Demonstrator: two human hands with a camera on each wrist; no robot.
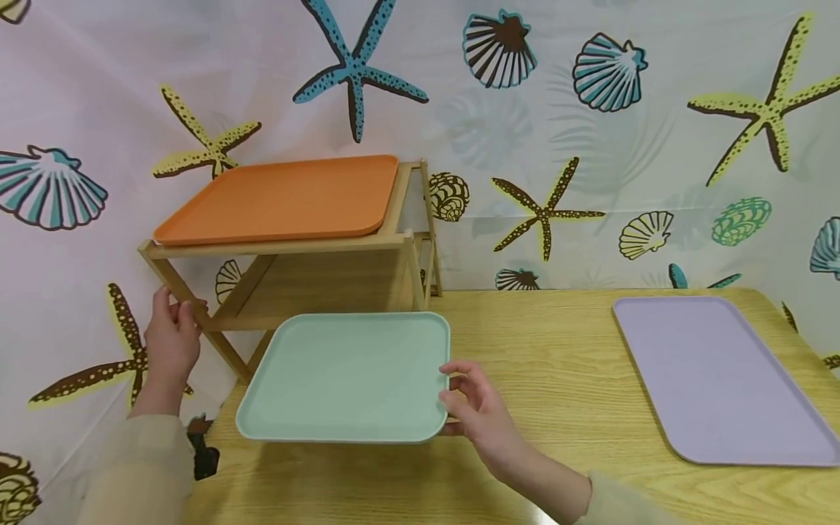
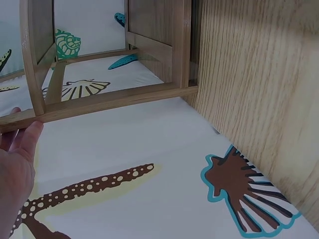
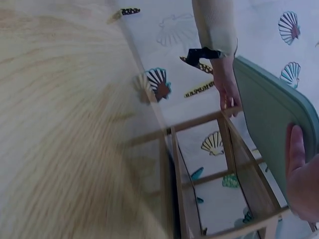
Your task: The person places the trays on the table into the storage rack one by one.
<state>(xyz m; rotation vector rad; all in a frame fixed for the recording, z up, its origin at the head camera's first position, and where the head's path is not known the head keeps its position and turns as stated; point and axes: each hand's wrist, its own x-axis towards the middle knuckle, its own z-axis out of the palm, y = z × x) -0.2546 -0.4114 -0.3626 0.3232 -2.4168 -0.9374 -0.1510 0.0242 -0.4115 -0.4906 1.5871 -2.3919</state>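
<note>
A mint-green tray (image 1: 351, 379) is held by its right edge in my right hand (image 1: 482, 419), thumb on top and fingers beneath. The tray stands off the table, in front of a wooden rack (image 1: 282, 248). My left hand (image 1: 172, 335) grips the rack's left front post near its middle shelf; the left wrist view shows the fingers (image 2: 31, 137) at the wooden bar (image 2: 114, 102). On the rack's top lies an orange tray (image 1: 282, 200). In the right wrist view the green tray (image 3: 274, 109) appears from below, with the rack's open frame beside it.
A lavender tray (image 1: 728, 379) lies on the right of the wooden table (image 1: 538, 350). Behind and to the left hangs a white cloth (image 1: 558, 146) printed with shells and starfish. A black strap (image 1: 203, 452) shows by the left sleeve.
</note>
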